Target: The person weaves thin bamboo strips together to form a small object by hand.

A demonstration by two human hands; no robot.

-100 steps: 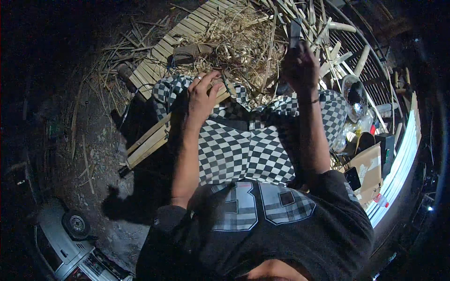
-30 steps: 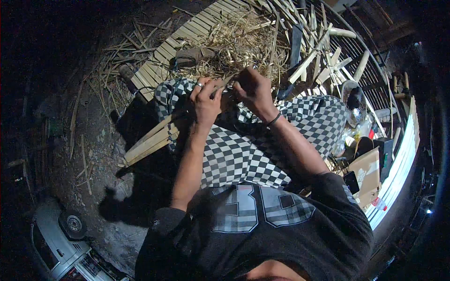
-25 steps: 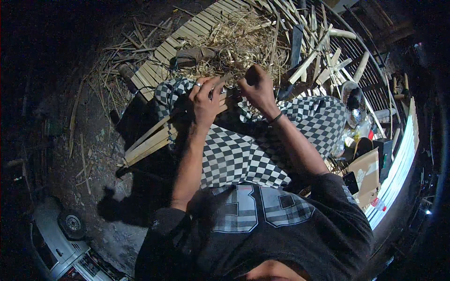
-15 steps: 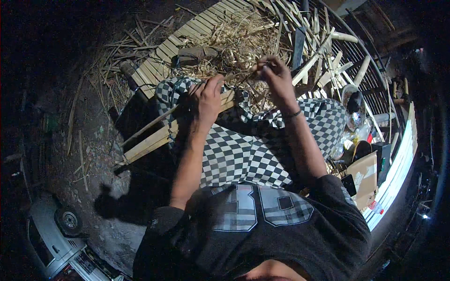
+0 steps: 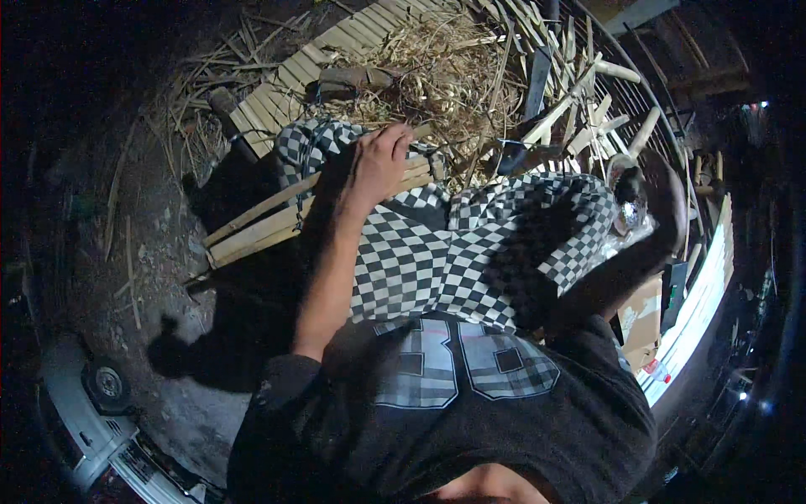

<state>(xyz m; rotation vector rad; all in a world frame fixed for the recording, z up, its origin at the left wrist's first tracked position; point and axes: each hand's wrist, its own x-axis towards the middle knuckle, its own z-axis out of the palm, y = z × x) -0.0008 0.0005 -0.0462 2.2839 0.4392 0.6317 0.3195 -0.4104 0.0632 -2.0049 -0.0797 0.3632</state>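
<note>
Seated person viewed from above, lap covered by a black-and-white checkered cloth (image 5: 453,252). The left hand (image 5: 378,164) lies palm-down across a bundle of split bamboo slats (image 5: 269,220), its fingers curled over the upper slat and pressing the bundle onto the left knee; the slats run diagonally from the hand down toward the bare ground (image 5: 159,277) at the person's left. The right hand (image 5: 663,206) is stretched out to the far right, beside a shiny rounded metal object (image 5: 628,197), and is in deep shadow; whether it is closed on anything or empty cannot be told. Ahead of the knees lie a heap of pale shavings and fibres (image 5: 437,76), a mat of parallel flat slats (image 5: 353,42), loose cut bamboo pieces (image 5: 579,101) and a dark, flat blade-like tool (image 5: 537,80) standing among them. Judged from this arrangement, the step in hand is steadying the bundle while the other hand reaches aside. To do it well, downward pressure should stay near the bundle's upper end so the slats neither fan apart nor slide off the cloth, with the fingers kept on top of the slats rather than along their split edges, which are likely sharp.
</note>
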